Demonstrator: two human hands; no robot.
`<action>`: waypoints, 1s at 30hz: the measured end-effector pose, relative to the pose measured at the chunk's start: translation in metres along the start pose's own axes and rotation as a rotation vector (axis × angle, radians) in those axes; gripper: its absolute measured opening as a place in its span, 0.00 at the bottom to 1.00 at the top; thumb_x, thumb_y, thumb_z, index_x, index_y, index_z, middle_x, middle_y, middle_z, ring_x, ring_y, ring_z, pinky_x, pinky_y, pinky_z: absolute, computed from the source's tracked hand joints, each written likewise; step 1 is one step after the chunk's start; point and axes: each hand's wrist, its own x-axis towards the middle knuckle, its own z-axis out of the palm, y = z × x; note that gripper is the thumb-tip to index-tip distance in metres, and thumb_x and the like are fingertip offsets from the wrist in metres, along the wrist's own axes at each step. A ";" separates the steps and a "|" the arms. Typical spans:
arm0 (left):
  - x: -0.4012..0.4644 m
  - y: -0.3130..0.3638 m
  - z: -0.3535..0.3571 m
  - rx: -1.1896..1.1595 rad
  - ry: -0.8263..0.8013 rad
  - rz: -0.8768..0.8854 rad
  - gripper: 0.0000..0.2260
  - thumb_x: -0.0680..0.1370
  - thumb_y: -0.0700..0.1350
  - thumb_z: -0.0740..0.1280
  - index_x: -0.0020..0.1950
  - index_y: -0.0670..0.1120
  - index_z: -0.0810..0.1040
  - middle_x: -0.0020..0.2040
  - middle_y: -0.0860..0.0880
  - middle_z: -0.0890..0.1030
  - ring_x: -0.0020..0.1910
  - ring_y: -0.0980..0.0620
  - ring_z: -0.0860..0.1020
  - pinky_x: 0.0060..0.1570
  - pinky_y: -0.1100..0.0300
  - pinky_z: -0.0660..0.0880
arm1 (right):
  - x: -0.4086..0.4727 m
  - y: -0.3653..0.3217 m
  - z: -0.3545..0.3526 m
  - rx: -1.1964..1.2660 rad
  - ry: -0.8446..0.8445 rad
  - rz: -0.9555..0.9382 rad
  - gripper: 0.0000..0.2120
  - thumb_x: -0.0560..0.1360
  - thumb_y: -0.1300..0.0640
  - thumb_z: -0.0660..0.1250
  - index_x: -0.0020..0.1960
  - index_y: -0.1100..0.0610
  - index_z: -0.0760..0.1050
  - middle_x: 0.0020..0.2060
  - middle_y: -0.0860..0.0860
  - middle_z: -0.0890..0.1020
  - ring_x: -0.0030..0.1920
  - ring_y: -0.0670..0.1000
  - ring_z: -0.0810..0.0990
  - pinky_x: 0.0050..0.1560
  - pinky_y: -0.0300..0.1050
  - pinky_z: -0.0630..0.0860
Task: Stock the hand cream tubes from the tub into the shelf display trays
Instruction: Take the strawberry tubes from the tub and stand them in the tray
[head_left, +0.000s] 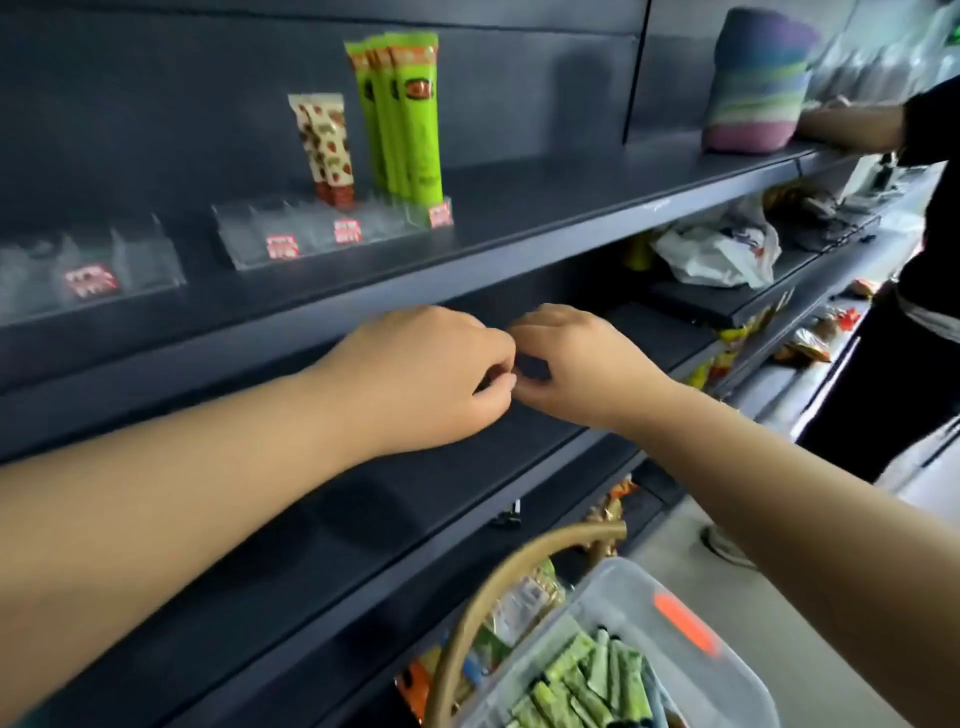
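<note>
While both the left hand (431, 374) and right hand (576, 364) hover together with curled fingers gripping nothing I can make out, the green tubes (587, 686) wait in the tub (691, 670) below, so each should go upright into the clear tray (311, 239).

Dark shelf (545, 208), two clear display trays (322, 228) on it; rolled striped towel (753, 88) at right end
</note>
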 end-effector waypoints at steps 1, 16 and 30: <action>0.001 0.007 0.013 -0.029 -0.012 0.005 0.10 0.78 0.53 0.55 0.46 0.50 0.73 0.43 0.54 0.75 0.45 0.52 0.74 0.38 0.58 0.67 | -0.012 0.002 0.005 0.011 -0.036 0.013 0.14 0.69 0.54 0.58 0.36 0.60 0.79 0.30 0.53 0.81 0.32 0.56 0.79 0.37 0.42 0.75; -0.048 0.034 0.193 -0.454 -0.184 -0.136 0.10 0.78 0.48 0.59 0.49 0.46 0.77 0.47 0.50 0.79 0.45 0.49 0.75 0.39 0.57 0.72 | -0.173 0.006 0.091 0.039 -0.458 0.487 0.09 0.73 0.57 0.66 0.51 0.56 0.81 0.49 0.52 0.83 0.48 0.54 0.81 0.48 0.43 0.77; -0.124 0.112 0.318 -0.546 -0.447 -0.783 0.06 0.77 0.47 0.61 0.49 0.49 0.77 0.49 0.53 0.80 0.46 0.49 0.79 0.38 0.60 0.71 | -0.285 0.042 0.177 0.279 -1.101 0.660 0.14 0.78 0.53 0.58 0.59 0.54 0.75 0.56 0.53 0.80 0.56 0.54 0.78 0.55 0.44 0.74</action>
